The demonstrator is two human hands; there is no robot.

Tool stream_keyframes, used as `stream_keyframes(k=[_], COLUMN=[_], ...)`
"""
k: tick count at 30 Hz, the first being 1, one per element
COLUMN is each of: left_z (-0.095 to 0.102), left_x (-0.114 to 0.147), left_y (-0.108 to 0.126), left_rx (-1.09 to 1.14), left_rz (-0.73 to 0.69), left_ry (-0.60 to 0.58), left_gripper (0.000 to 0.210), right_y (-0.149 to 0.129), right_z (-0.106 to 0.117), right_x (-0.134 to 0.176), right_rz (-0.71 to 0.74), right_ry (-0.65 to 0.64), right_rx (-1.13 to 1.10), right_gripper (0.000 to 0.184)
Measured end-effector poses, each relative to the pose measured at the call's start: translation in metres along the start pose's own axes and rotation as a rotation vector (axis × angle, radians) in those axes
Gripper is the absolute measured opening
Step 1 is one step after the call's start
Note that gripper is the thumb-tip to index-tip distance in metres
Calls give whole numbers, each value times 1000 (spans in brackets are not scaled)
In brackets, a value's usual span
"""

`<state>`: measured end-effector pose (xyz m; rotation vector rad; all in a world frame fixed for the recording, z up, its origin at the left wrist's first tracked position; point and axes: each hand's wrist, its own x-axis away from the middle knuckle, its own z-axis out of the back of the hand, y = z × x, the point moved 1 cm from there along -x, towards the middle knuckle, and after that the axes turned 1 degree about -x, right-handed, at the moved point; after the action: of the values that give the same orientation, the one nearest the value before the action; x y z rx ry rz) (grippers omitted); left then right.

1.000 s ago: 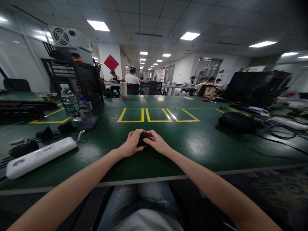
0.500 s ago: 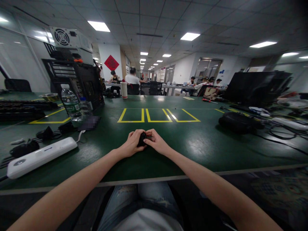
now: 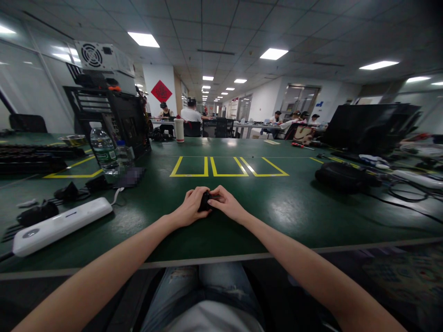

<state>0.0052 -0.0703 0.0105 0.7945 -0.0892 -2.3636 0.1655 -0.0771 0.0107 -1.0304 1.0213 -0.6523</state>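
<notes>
A small black object [image 3: 204, 201] sits between my two hands, low over the green table [image 3: 235, 240]; its kind I cannot make out. My left hand [image 3: 192, 206] is closed round its left side, with fingers over the top and thumb along the near side. From the right, my right hand [image 3: 224, 203] pinches at its edge, thumb and fingertips close together. The fingers cover much of the object. Beyond the hands, yellow tape outlines [image 3: 188, 175] mark the tabletop.
At left lie a white power strip [image 3: 64, 226], a phone-like dark slab [image 3: 129, 177], water bottles [image 3: 104, 150] and an open computer case [image 3: 114, 120]. A black pouch [image 3: 346, 176], cables and a monitor [image 3: 370, 127] stand at right. A white cup [image 3: 179, 130] is farther back. People sit beyond.
Both hands stay almost in place round the black object. The whole view has shifted very slightly; nothing has been let go.
</notes>
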Motion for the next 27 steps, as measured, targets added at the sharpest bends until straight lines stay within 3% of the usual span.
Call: stream_keyframes(k=[5, 11, 19, 27], left_z=[0, 0, 0, 2], left_x=[0, 1, 0, 0], left_y=[-1, -1, 0, 1], left_rx=[-2, 1, 0, 2], left_rz=[-3, 2, 4, 14], left_ry=[-1, -5, -5, -16], left_gripper=[54, 52, 52, 52], right_y=[6, 3, -1, 2], right_z=[2, 3, 1, 4], right_x=[-1, 1, -1, 0], right_rz=[-69, -25, -12, -76], right_ry=[19, -56, 16, -30], right_rx=[16, -24, 23, 8], right_gripper=[33, 31, 23, 31])
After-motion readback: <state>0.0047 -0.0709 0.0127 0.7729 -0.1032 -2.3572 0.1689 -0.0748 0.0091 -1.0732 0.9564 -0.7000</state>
